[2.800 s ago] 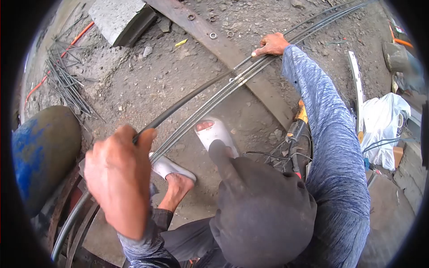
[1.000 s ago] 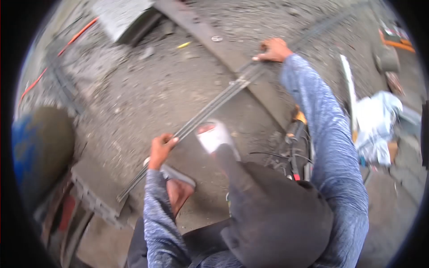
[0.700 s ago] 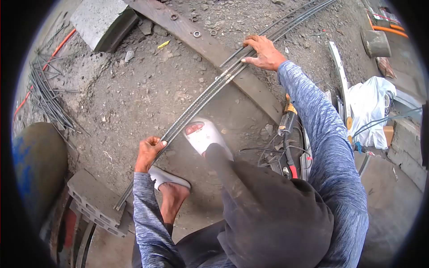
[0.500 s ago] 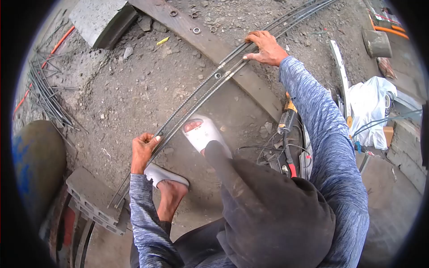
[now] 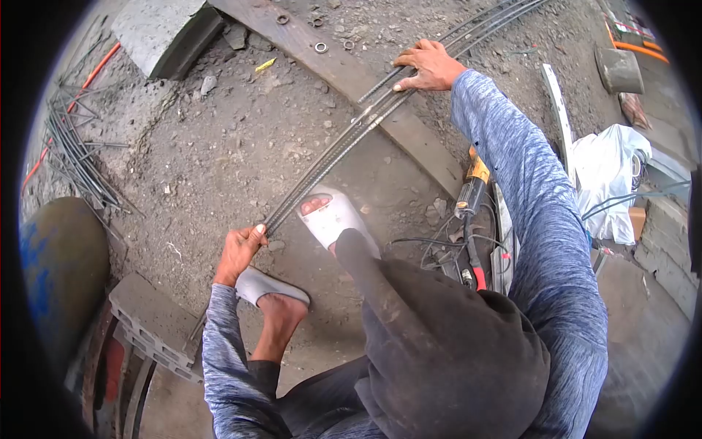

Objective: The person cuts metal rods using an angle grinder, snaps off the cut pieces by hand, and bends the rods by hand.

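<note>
Several long, thin rebars (image 5: 322, 162) run slantwise from the lower left to the upper right, lying close together between my hands. My left hand (image 5: 240, 254) is closed round them near their lower end, thumb on top. Further up, my right hand (image 5: 433, 67) curls over the bars, fingers on the far side and thumb on the near side. One bar's end shows just below the right hand, above the wooden plank (image 5: 413, 146). Beyond that hand the bars spread slightly apart. My palm hides part of them.
Below the right arm lies a yellow-and-black power tool (image 5: 474, 186) with its cable. Cut rods (image 5: 77, 157) are heaped at left, near a hollow block (image 5: 150, 314) and a drum-like object (image 5: 62, 271). Metal rings (image 5: 321, 47) and a concrete piece (image 5: 164, 33) sit at the top.
The gap between the rebars has narrowed, and they now lie almost side by side. My left hand has shifted slightly right and down; the right hand has moved slightly up.
</note>
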`<act>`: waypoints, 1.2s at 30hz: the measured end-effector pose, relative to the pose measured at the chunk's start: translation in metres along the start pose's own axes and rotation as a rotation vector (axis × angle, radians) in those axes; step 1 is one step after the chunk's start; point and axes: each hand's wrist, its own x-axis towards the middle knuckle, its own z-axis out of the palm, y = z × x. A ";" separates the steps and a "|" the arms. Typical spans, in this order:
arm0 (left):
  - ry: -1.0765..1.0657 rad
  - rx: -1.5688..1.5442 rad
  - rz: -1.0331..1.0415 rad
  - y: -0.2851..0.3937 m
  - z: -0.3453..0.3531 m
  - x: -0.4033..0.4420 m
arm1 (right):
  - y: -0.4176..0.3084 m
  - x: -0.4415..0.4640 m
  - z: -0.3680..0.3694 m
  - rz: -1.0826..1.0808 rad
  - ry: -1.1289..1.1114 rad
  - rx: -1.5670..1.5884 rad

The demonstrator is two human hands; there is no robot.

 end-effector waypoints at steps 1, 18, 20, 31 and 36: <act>-0.006 0.033 -0.015 0.001 -0.001 0.000 | 0.000 0.005 -0.002 -0.021 -0.016 -0.031; -0.009 0.188 -0.153 0.081 -0.014 -0.037 | 0.006 0.042 -0.017 -0.008 -0.344 0.025; -0.005 0.223 -0.188 0.101 -0.021 -0.044 | 0.007 0.041 -0.013 -0.013 -0.324 0.037; 0.437 0.940 0.053 0.294 -0.019 -0.091 | 0.015 0.046 -0.008 -0.063 -0.291 0.137; 0.597 1.227 0.493 0.390 0.005 -0.079 | 0.018 0.044 0.000 -0.038 -0.259 0.127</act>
